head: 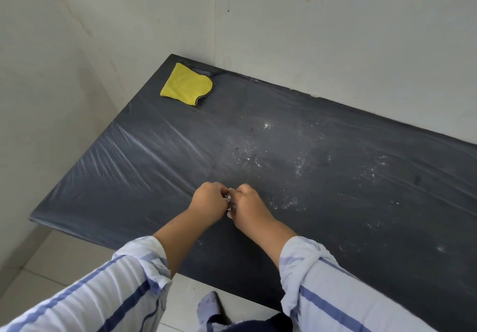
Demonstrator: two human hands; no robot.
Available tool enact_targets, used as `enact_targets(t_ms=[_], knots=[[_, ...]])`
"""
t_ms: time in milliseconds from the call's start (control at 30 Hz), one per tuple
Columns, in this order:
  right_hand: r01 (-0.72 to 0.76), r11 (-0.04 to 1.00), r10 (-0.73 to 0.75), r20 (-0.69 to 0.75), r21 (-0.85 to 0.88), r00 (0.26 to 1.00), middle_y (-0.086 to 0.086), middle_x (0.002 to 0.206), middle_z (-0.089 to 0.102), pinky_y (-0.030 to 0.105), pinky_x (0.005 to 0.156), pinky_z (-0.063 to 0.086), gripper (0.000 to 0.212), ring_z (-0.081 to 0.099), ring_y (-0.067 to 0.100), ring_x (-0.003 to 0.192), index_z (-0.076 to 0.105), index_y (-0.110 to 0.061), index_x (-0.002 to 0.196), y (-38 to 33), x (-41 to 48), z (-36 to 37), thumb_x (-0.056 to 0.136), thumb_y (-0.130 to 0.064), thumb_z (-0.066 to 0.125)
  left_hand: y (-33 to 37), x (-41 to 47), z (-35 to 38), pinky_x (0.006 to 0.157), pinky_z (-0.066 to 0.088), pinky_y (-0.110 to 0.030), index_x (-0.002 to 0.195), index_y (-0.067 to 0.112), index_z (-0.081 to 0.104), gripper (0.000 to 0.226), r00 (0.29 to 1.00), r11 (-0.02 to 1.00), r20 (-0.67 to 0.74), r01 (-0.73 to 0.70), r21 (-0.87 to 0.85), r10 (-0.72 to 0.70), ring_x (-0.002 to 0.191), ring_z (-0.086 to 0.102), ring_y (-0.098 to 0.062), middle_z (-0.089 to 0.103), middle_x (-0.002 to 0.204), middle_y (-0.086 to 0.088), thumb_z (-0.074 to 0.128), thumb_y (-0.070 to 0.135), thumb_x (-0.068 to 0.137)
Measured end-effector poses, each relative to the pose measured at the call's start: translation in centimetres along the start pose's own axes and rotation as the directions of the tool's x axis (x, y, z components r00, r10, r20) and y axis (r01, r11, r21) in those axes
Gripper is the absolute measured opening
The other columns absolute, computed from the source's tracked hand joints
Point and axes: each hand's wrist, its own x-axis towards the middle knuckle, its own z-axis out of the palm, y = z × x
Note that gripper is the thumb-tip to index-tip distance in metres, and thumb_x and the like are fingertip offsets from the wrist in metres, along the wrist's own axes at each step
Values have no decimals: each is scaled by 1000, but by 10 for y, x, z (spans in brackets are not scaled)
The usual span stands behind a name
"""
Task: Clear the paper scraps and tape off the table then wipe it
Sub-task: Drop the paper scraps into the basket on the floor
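A black table (144,166) wrapped in wrinkled plastic film fills the middle of the view. My left hand (210,201) and my right hand (249,206) meet just above its near half, fingers curled together around small white paper scraps (228,197) that barely show between them. Fine white crumbs and dust (271,150) lie scattered across the middle and right of the tabletop. A folded yellow cloth (187,85) lies flat at the far left corner, well away from both hands.
White walls close off the table's far side and left side. The table's near edge runs diagonally past my striped sleeves. Pale floor tiles (38,267) and my foot in a sock (210,308) lie below that edge.
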Motion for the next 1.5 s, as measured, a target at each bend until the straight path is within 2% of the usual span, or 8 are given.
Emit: enact_targets(t_ms=[267,467,633,767,967,1133,1267,1500], knots=[[-18,1000,20,-156,15,988,16,88,57,31,63,28,12,52,34,87,60,-2,93,-5,-6,7,82,-5,54,10,0,-2,63,51,-28,66,11,70,20,993,991,62,108,-73,-104,73,66,-23,69,71,-7,54,2,75],[-21,998,31,-163,67,986,17,94,59,38,75,44,27,53,36,94,60,-5,108,-4,-6,4,82,-4,55,12,5,-5,64,58,-27,72,11,59,19,963,826,144,271,-494,-230,69,64,-18,63,77,-6,53,6,89],[-35,992,56,-176,121,983,20,104,59,39,85,43,42,53,37,102,53,-3,127,-7,-10,4,85,-1,53,11,0,4,80,56,-41,67,3,68,20,967,850,111,254,-461,-229,72,65,-28,68,70,-14,55,5,83],[-102,968,146,-185,229,972,18,105,60,31,83,40,31,54,33,98,58,-3,120,-9,-13,-4,90,-6,48,23,-8,7,69,49,-34,70,9,69,20,961,794,96,270,-545,-260,64,54,-22,62,65,-8,56,6,85],[-286,743,434,-110,605,894,4,84,52,11,56,35,16,47,17,73,62,-1,93,-19,-3,-28,91,-13,51,37,-5,0,59,48,-27,83,7,69,18,945,604,205,321,-730,-254,69,55,-22,62,76,-11,53,3,89],[-278,830,387,-139,483,912,5,94,54,14,60,31,22,52,22,87,65,-6,106,-20,-1,-45,89,-14,53,52,-6,-10,56,48,-31,81,4,64,21,933,464,279,356,-811,-229,71,58,-21,62,77,-11,47,2,93],[-225,929,286,-183,294,941,6,78,50,27,54,27,23,43,26,73,49,-19,60,-24,1,-69,81,-10,51,67,-8,-21,62,50,-34,72,-1,60,24,946,408,266,320,-855,-185,69,58,-21,61,73,-12,46,-5,91],[-304,949,310,-85,79,947,-1,75,48,24,58,33,19,39,21,73,46,-19,63,-36,14,-109,80,-10,51,88,-5,-33,65,49,-34,78,2,58,22,964,419,223,263,-869,-142,73,58,-19,62,85,-13,44,-1,95]])
